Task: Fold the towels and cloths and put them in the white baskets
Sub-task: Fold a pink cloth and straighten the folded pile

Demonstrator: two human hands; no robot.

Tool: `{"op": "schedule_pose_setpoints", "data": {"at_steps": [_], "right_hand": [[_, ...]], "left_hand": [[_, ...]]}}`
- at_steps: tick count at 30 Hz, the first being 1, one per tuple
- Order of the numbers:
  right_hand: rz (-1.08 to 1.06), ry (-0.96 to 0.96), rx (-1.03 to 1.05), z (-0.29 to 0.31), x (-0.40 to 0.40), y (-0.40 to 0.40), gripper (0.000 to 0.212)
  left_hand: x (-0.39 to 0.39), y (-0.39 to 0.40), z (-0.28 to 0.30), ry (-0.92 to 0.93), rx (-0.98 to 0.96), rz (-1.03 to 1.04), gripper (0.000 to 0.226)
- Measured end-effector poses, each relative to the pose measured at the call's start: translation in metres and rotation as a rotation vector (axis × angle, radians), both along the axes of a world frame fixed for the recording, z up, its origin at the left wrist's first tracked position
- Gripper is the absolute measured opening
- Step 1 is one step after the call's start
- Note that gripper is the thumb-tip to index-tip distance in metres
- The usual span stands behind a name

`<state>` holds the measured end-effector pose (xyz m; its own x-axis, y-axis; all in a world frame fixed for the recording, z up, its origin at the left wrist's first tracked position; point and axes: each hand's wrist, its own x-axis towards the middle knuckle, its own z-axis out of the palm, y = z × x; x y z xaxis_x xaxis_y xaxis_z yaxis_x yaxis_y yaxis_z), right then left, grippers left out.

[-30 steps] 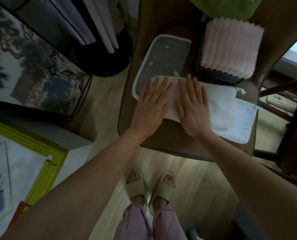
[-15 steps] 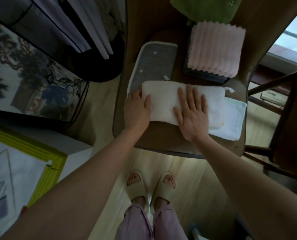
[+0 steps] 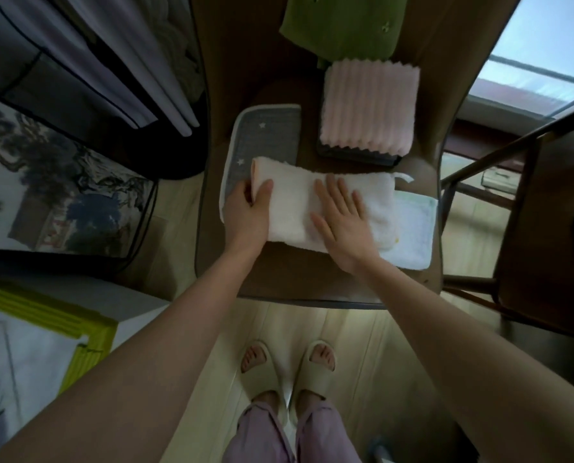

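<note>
The white towel (image 3: pixel 325 205) lies folded into a long band across the near part of the brown table (image 3: pixel 299 279), its left end raised a little. The left hand (image 3: pixel 250 212) grips that left end — thumb on top of the towel, fingers curled under and behind the edge. The right hand (image 3: pixel 344 217) lies flat on the middle of the towel, fingers straight and spread, palm pressing down.

The towel's left end overlaps the near part of a grey cloth (image 3: pixel 262 135) with a white border and small stars, which lies flat on the table beyond the left hand. The towel's right end rests on a pale blue cloth (image 3: pixel 412 235), which sticks out from under it toward the table's right edge. A small white tag (image 3: pixel 404 177) pokes out at the towel's far right corner.

Farther back sits a pink ribbed cloth (image 3: pixel 369 108), folded square with zigzag edges, lying on top of a dark cloth (image 3: pixel 356 157) of which only the near edge shows. Behind that a green cloth (image 3: pixel 342 25) lies on the table and runs out of the top of the view.

Below the table edge are the person's feet in beige slippers (image 3: pixel 287 365) on a pale wood floor (image 3: pixel 356 345), with mauve trouser legs above them. A dark chair (image 3: pixel 526 208) stands to the right of the table. To the left are a painting (image 3: pixel 55 195) of trees in a dark frame and, nearer, a picture with a yellow-green frame (image 3: pixel 48 312).
</note>
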<state>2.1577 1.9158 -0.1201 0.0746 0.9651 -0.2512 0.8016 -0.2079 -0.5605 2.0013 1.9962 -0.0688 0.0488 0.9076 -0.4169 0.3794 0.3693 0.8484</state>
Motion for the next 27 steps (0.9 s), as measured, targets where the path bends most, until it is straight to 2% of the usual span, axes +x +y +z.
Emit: {"op": "schedule_pose_setpoints", "data": {"at_steps": [3, 5, 7, 10, 12, 17, 20, 22, 24, 27], "right_hand": [[-0.531, 0.573, 0.009, 0.035, 0.021, -0.007, 0.044], [-0.813, 0.784, 0.018, 0.047, 0.039, -0.015, 0.038], [-0.873, 0.762, 0.003, 0.052, 0.052, -0.023, 0.033], [-0.827, 0.493, 0.029, 0.052, 0.061, -0.027, 0.024], [-0.855, 0.438, 0.001, 0.049, 0.062, -0.018, 0.027], [-0.937, 0.537, -0.243, 0.039, 0.063, 0.009, 0.027], [-0.942, 0.674, -0.339, 0.048, 0.066, 0.017, 0.017], [-0.952, 0.748, -0.303, 0.056, 0.065, 0.017, 0.024], [-0.989, 0.778, -0.17, 0.065, 0.064, 0.009, 0.032], [-1.057, 0.747, 0.002, 0.073, 0.071, -0.012, 0.021]], "left_hand": [[0.025, -0.005, 0.016, -0.016, 0.038, -0.079, 0.006], [0.046, -0.013, 0.02, 0.028, 0.048, -0.169, 0.012], [0.063, -0.022, 0.018, 0.06, 0.048, -0.186, 0.016], [0.078, -0.027, 0.012, 0.091, 0.034, -0.131, 0.018], [0.084, -0.027, 0.011, 0.107, 0.043, -0.123, 0.019], [0.085, -0.024, 0.012, 0.148, 0.072, -0.163, 0.013], [0.081, -0.019, 0.016, 0.159, 0.102, -0.165, 0.016], [0.075, -0.017, 0.02, 0.156, 0.136, -0.167, 0.023], [0.069, -0.016, 0.025, 0.146, 0.168, -0.168, 0.027], [0.062, -0.014, 0.029, 0.167, 0.18, -0.195, 0.027]]}}
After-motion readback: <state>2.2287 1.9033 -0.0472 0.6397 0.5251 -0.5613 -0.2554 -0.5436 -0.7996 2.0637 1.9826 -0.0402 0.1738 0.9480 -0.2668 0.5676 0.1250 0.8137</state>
